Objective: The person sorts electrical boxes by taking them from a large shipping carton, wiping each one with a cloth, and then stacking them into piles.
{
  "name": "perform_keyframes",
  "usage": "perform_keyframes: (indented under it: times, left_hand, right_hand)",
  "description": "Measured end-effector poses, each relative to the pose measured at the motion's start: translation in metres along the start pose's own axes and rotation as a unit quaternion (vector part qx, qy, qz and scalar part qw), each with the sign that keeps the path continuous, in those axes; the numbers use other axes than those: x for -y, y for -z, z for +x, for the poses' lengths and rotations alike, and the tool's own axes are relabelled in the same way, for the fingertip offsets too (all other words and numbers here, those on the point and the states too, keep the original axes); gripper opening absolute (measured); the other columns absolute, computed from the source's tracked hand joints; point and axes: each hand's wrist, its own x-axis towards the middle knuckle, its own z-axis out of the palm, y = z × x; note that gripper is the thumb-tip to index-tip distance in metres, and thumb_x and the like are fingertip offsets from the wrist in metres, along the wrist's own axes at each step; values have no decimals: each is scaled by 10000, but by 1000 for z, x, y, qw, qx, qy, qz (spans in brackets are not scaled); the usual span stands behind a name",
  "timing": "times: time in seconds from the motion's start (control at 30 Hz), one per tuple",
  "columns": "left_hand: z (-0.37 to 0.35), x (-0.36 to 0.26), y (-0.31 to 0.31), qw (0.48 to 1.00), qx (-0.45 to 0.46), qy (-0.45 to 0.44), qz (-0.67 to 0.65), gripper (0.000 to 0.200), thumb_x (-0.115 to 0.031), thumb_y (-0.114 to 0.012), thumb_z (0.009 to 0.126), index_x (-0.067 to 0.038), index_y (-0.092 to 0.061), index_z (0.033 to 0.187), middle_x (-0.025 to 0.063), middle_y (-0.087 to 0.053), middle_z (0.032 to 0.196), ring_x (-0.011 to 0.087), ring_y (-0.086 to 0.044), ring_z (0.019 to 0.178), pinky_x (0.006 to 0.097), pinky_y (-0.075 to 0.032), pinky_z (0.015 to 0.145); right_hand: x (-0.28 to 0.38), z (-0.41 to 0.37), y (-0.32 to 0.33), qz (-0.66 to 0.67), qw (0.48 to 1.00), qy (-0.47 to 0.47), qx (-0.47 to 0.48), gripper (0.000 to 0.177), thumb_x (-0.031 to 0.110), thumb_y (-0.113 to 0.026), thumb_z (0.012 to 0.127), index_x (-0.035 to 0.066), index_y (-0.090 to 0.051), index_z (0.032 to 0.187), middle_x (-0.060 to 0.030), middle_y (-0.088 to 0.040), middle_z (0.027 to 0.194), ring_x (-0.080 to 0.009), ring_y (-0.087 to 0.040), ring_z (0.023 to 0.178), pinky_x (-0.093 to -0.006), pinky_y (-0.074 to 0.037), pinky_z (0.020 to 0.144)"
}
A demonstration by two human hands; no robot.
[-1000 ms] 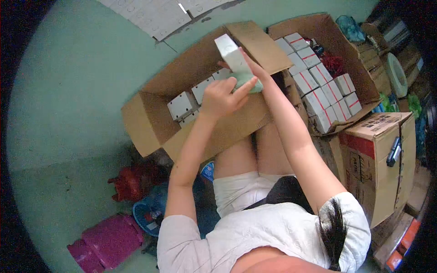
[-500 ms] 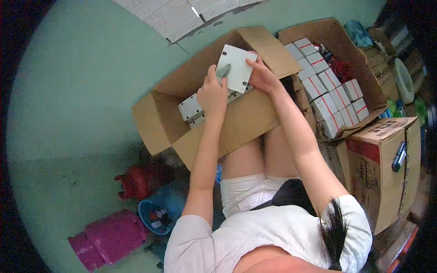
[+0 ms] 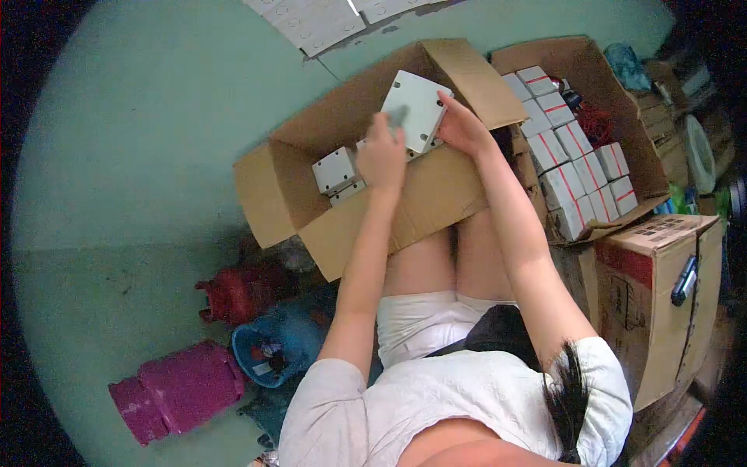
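While the white plate [image 3: 416, 107] is held tilted above the far right corner of the open carton [image 3: 272, 198], only its flat face and one thin edge show, and its underside is hidden. The right hand [image 3: 464, 126] grips the plate's right edge, with the fingers wrapped behind it and out of sight and the thumb on top. The left hand [image 3: 381, 156] is clenched on a grey-green cloth [image 3: 398, 117], which it presses to the plate's left side. Motion blur smears the cloth, so its shape is hard to make out. Inside the carton, small white pieces [image 3: 334, 170] lie along the near wall, partly covered by the left forearm. Touching the carton's right side, a second carton [image 3: 615, 101] holds rows of white boxes with red stripes [image 3: 572, 171]. Its far corner holds a red tangle too small to identify. A closed carton [image 3: 661, 311] at the right edge of the view carries a dark tool [image 3: 685, 279]. On the floor beside the person's left arm sit a red object [image 3: 233, 292], a blue basket [image 3: 268, 350] and a magenta object [image 3: 175, 389], all unclear in shape.
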Motion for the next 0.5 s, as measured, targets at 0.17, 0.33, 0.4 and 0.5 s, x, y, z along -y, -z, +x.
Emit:
perform_keyframes:
  times: [0.17,0.33,0.4,0.5]
  left_hand:
    - [-15,-13,6,983,58,-176,2,301,-315,-592,877,-164,-566,1137,122,-682,934,343,-673,760,469,-533,658]
    - [28,-3,8,999,-50,-6,-8,300,-317,-600,872,-152,-569,1121,112,-684,928,342,-672,725,458,-531,612]
    - [13,-4,-8,995,-40,-85,-14,276,-287,-596,879,-130,-569,1106,112,-679,898,341,-656,669,445,-520,564]
    - [-12,-16,-7,973,29,-228,22,264,-283,-593,880,-129,-568,1093,119,-682,890,342,-653,650,446,-517,551]
  right_hand:
    - [5,-3,-9,63,998,-1,-3,665,583,-385,977,61,-467,1381,-93,-539,1368,-260,-510,1250,-458,-396,1043]
    - [4,-2,-16,91,996,-6,-13,705,628,-362,962,61,-500,1359,-102,-559,1345,-278,-480,1276,-469,-375,1058]
    - [7,-3,-23,68,994,-12,-86,698,631,-365,961,62,-523,1334,-104,-561,1342,-281,-485,1269,-477,-376,1054]
    - [12,-3,-17,-18,972,-78,-220,665,617,-377,965,76,-547,1312,-97,-556,1353,-265,-507,1246,-477,-380,1049]
